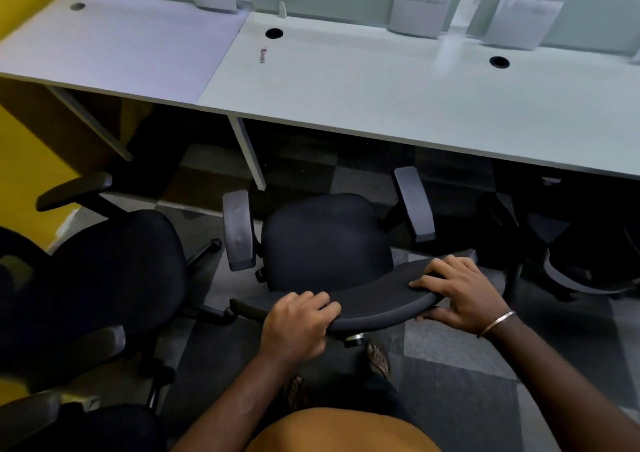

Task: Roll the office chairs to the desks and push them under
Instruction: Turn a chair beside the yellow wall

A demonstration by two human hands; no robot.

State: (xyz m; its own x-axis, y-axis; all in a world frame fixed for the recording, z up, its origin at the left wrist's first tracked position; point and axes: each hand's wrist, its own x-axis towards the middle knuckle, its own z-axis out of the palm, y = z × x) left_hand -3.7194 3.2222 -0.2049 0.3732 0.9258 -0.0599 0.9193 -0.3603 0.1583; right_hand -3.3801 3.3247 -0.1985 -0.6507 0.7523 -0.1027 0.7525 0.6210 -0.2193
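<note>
Standing behind a black fabric office chair [325, 240], a person curls the left hand [298, 327] and right hand [460, 292] round its backrest top; its seat remains outside the white surface [381, 95]. Another black chair [114, 275] waits left.

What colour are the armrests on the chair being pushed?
Grey. The armrests look lighter than the black seat, seen clearly in the head view.
</note>
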